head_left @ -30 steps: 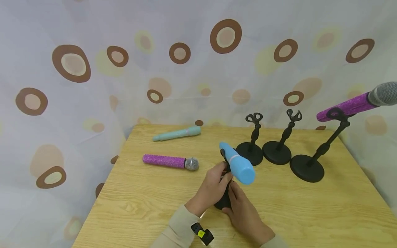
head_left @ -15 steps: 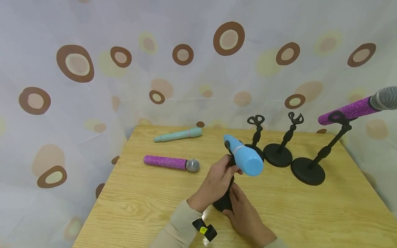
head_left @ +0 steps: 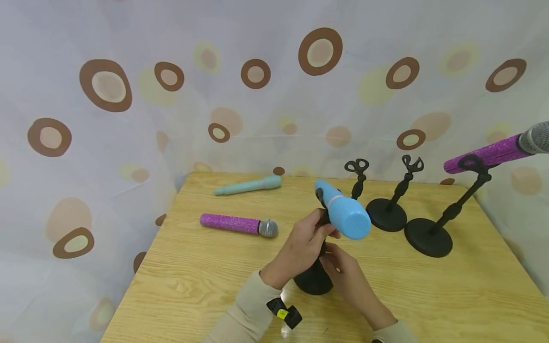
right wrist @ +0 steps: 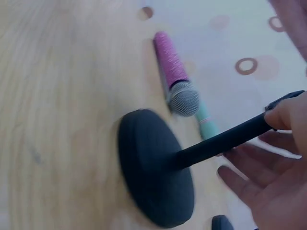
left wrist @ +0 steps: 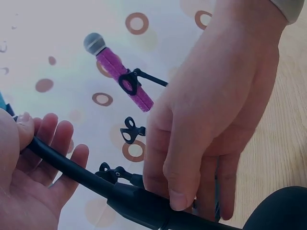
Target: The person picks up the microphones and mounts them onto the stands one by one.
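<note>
A light blue microphone (head_left: pixel 349 214) sits in the clip of a black desk microphone stand (head_left: pixel 313 281), its head toward the camera. My left hand (head_left: pixel 302 245) pinches the upper pole just below the clip, thumb on the rod in the left wrist view. Lower down, my right hand (head_left: pixel 345 276) grips the thicker collar (left wrist: pixel 139 206) of the pole, thumb on one side and fingers behind. The stand's round base (right wrist: pixel 153 167) shows fully in the right wrist view; whether it touches the table cannot be told.
A purple glitter microphone (head_left: pixel 231 224) and a mint green microphone (head_left: pixel 249 186) lie on the wooden table (head_left: pixel 193 276). Behind on the right are two stands with bare clips, one nearest (head_left: pixel 388 214), and a third stand (head_left: pixel 429 237) bearing another purple microphone (head_left: pixel 493 153). A patterned curtain (head_left: pixel 171 38) backs the table.
The blue microphone and clip have shifted right and slightly up with my left hand. My right hand has moved from beside the base up onto the pole, its fingers now curled.
</note>
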### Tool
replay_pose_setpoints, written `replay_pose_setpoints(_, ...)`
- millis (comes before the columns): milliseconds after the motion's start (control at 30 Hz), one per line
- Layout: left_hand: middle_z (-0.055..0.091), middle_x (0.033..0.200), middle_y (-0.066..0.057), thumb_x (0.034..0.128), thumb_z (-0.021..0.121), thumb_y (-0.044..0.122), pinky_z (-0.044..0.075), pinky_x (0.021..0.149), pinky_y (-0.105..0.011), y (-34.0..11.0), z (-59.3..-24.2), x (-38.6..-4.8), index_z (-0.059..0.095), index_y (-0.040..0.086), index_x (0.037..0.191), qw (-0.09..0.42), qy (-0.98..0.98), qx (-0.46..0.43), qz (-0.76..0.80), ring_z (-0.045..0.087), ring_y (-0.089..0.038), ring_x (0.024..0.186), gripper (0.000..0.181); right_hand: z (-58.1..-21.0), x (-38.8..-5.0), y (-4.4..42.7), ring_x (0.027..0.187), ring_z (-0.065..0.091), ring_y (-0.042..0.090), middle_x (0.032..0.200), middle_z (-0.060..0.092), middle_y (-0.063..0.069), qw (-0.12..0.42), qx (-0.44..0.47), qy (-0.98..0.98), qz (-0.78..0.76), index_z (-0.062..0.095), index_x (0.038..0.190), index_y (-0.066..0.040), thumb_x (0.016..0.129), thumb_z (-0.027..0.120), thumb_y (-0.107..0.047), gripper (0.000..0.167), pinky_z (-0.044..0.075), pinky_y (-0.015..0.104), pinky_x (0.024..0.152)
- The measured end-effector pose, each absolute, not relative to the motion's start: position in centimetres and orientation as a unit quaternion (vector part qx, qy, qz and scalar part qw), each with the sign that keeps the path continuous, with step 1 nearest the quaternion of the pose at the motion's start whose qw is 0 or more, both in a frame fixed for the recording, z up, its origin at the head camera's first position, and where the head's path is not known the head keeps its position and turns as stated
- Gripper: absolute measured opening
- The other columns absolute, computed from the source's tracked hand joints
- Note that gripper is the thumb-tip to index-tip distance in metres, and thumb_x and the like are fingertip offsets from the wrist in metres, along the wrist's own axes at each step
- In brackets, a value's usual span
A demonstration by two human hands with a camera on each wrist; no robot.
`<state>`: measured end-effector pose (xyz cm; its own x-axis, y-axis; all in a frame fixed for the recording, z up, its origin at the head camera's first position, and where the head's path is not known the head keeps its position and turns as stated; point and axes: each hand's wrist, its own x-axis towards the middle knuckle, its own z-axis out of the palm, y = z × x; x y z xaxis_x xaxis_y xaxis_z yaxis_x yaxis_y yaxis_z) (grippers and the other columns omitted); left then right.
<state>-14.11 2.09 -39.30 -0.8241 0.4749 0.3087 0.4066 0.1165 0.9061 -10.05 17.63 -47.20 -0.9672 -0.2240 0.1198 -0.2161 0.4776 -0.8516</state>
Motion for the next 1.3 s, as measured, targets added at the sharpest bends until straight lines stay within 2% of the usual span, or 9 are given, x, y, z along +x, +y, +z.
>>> replay_pose_setpoints(100, 0.067, 0.101, -0.012, 0.1067, 0.044, 0.018, 0.055, 0.09, -0.025, 2.07, -39.23, -14.1, 0.055, 0.005, 0.117, 0.031, 0.746, 0.293, 0.598, 0.066, -0.013, 0.094, 0.02, -46.7, -10.07, 17.67, 0.114, 0.066, 0.031, 0.13, 0.062, 0.016, -0.008, -0.13, 0.847, -0.516, 0.054, 0.134, -0.003, 0.1, 0.055, -0.005, 0.034, 0.057, 0.036, 0.092)
replay_pose_setpoints(267, 0.068, 0.102, -0.014, 0.1065, 0.044, 0.017, 0.054, 0.088, -0.022, 2.01, -39.28, -14.11, 0.055, 0.004, 0.119, 0.017, 0.748, 0.301, 0.591, 0.068, -0.02, 0.096, 0.021, -46.24, -10.05, 17.93, 0.122, 0.061, 0.032, 0.135, 0.06, 0.016, 0.012, -0.088, 0.842, -0.532, 0.053, 0.137, -0.005, 0.104, 0.05, -0.017, 0.035, 0.054, 0.043, 0.098)
replay_pose_setpoints(400, 0.069, 0.1, -0.014, 0.1064, 0.043, 0.015, 0.054, 0.088, -0.024, 1.9, -39.12, -14.09, 0.054, 0.002, 0.12, 0.005, 0.747, 0.311, 0.587, 0.069, -0.026, 0.097, 0.022, -46.16, -10.15, 18.05, 0.118, 0.063, 0.032, 0.133, 0.062, 0.015, 0.012, -0.093, 0.832, -0.547, 0.055, 0.134, -0.005, 0.105, 0.049, -0.02, 0.033, 0.056, 0.033, 0.095)
replay_pose_setpoints(533, 0.069, 0.099, -0.015, 0.106, 0.043, 0.012, 0.054, 0.087, -0.023, 1.81, -39.0, -14.13, 0.053, 0.0, 0.119, -0.004, 0.747, 0.316, 0.584, 0.069, -0.027, 0.095, 0.02, -46.33, -10.34, 18.03, 0.113, 0.064, 0.021, 0.132, 0.061, 0.015, 0.0, -0.134, 0.82, -0.557, 0.054, 0.135, -0.004, 0.106, 0.047, -0.015, 0.032, 0.056, 0.025, 0.09)
replay_pose_setpoints(667, 0.068, 0.098, -0.016, 0.1057, 0.044, 0.01, 0.054, 0.082, -0.021, 1.84, -38.94, -14.2, 0.054, -0.001, 0.117, -0.015, 0.75, 0.321, 0.579, 0.068, -0.031, 0.092, 0.019, -46.56, -10.58, 18.05, 0.111, 0.06, 0.008, 0.13, 0.061, 0.014, -0.016, -0.163, 0.818, -0.551, 0.053, 0.135, -0.005, 0.105, 0.045, -0.011, 0.031, 0.056, 0.026, 0.089)
replay_pose_setpoints(867, 0.067, 0.098, -0.018, 0.1058, 0.045, 0.014, 0.05, 0.077, -0.018, 1.83, -38.86, -14.08, 0.055, 0.001, 0.117, 0.001, 0.749, 0.317, 0.582, 0.066, -0.031, 0.089, 0.02, -46.65, -10.61, 18.02, 0.115, 0.061, 0.017, 0.127, 0.062, 0.005, 0.0, -0.123, 0.832, -0.54, 0.054, 0.131, -0.014, 0.102, 0.055, -0.018, 0.029, 0.055, 0.032, 0.094)
replay_pose_setpoints(1000, 0.066, 0.101, -0.018, 0.1057, 0.046, 0.016, 0.05, 0.08, -0.019, 1.84, -38.81, -14.01, 0.055, 0.001, 0.119, 0.001, 0.744, 0.324, 0.584, 0.065, -0.03, 0.091, 0.023, -46.78, -10.71, 18.03, 0.117, 0.061, 0.024, 0.127, 0.061, 0.004, 0.01, -0.109, 0.837, -0.537, 0.05, 0.133, -0.016, 0.1, 0.059, -0.019, 0.033, 0.054, 0.037, 0.096)
replay_pose_setpoints(1133, 0.066, 0.103, -0.016, 0.1054, 0.046, 0.014, 0.05, 0.08, -0.019, 1.87, -38.94, -14.01, 0.055, -0.001, 0.12, -0.008, 0.744, 0.329, 0.581, 0.063, -0.031, 0.09, 0.023, -46.97, -10.86, 18.02, 0.114, 0.061, 0.024, 0.127, 0.061, 0.004, 0.003, -0.118, 0.843, -0.524, 0.051, 0.133, -0.015, 0.099, 0.06, -0.013, 0.035, 0.055, 0.036, 0.093)
replay_pose_setpoints(1300, 0.062, 0.093, -0.016, 0.1051, 0.046, 0.011, 0.044, 0.068, -0.016, 1.93, -38.86, -13.92, 0.056, -0.001, 0.115, -0.017, 0.747, 0.338, 0.573, 0.057, -0.024, 0.077, 0.018, -46.78, -10.97, 17.91, 0.107, 0.062, 0.022, 0.119, 0.063, 0.005, 0.001, -0.126, 0.839, -0.529, 0.054, 0.128, -0.014, 0.095, 0.064, -0.005, 0.035, 0.057, 0.029, 0.084)
